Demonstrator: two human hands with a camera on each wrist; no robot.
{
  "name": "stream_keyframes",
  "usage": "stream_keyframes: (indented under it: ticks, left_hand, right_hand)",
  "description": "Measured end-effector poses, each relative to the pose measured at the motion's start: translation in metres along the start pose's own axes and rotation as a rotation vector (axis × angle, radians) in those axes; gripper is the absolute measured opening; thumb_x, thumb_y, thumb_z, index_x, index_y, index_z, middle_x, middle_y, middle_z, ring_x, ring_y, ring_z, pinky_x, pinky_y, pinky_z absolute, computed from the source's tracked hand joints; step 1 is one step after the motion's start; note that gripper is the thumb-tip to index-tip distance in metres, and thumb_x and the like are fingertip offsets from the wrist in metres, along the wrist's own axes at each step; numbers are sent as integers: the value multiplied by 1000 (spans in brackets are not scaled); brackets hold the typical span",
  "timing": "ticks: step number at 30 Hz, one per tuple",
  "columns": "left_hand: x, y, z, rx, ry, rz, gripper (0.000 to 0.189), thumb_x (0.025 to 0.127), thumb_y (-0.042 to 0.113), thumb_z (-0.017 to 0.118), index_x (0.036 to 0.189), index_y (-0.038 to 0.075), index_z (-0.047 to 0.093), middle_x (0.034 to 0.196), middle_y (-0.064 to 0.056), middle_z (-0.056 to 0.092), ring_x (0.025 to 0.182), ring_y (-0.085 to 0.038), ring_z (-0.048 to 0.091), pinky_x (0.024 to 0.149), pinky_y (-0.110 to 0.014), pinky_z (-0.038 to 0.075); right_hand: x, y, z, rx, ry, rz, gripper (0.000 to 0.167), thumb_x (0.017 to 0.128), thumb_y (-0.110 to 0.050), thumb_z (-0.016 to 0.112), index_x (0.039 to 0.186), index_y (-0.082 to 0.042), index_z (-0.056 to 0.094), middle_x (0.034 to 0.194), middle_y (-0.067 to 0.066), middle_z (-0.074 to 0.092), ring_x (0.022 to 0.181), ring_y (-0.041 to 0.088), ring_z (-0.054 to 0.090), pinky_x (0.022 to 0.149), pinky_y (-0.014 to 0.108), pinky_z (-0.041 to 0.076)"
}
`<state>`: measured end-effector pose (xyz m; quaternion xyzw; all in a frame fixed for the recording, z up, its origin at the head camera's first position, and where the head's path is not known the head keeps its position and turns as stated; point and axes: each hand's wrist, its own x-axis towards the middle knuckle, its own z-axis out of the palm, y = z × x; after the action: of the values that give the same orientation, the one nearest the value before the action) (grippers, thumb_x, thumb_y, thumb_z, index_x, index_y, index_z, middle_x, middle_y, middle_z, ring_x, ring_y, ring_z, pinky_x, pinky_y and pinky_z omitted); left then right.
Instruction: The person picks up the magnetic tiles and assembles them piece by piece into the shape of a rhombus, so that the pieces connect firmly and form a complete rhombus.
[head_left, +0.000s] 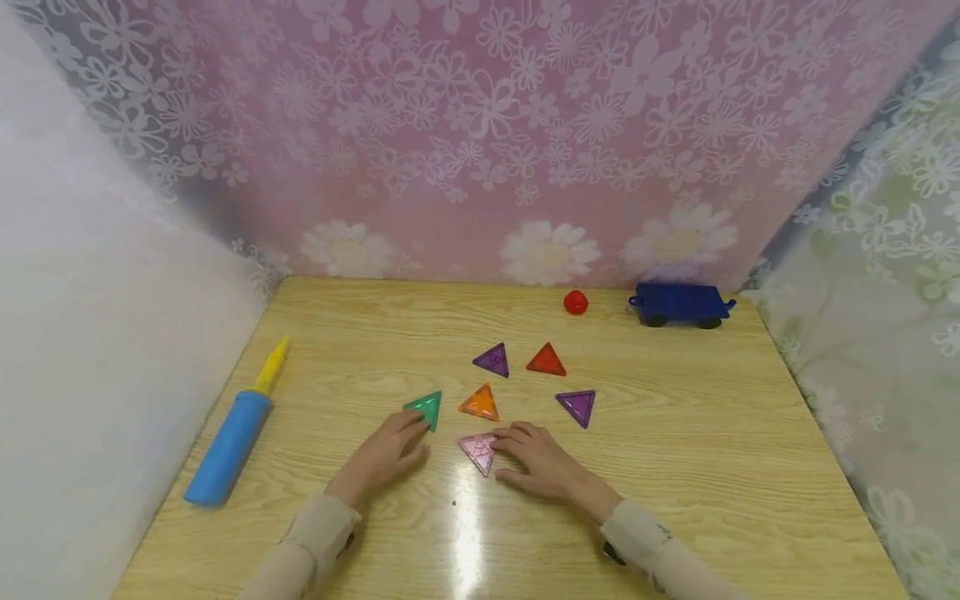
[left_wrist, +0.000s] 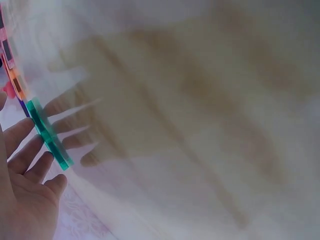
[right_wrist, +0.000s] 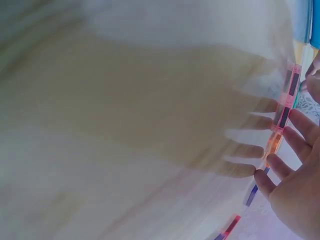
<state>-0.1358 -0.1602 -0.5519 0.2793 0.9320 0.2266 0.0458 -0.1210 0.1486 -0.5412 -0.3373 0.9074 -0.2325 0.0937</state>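
Note:
My left hand touches a green triangular tile with its fingertips; the tile lies flat on the table. In the left wrist view the fingers meet the edge of that green tile. At the right, my other hand rests its fingertips on the corner of a pink triangular tile, also seen edge-on in the right wrist view. Just beyond the pink one lies an orange triangle. Farther out are two purple triangles and a red triangle.
A blue hand pump with a yellow nozzle lies along the table's left side. At the back right stand a dark blue toy wagon and a small red round object. Flowered curtains enclose the wooden table.

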Motion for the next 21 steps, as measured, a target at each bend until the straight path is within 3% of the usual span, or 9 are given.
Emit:
stream_keyframes:
  ticks: [8,15,21]
  left_hand:
    - [-6,8,2,10,37,62,44,93,25,60,128,-2,57,133,-21,49,125,-37,44,105,-50,38]
    - [1,12,1,-26,56,-4,47,94,26,59,132,-1,53,135,-20,46,126,-35,44,102,-47,43]
    - [13,12,0,-24,32,-65,55,93,27,61,137,-2,46,139,-20,41,128,-34,41,101,-44,44]
  right_hand:
    - [-10,6,-1,-3,41,-5,45,92,-34,59,130,-9,57,141,8,48,132,35,38,108,56,29]
    - [-9,4,-1,-6,74,-1,48,91,-34,62,131,-10,55,139,9,50,128,33,41,105,54,33]
    - [-4,1,0,20,101,15,55,86,-36,68,132,-8,53,136,10,52,123,29,44,104,51,35]
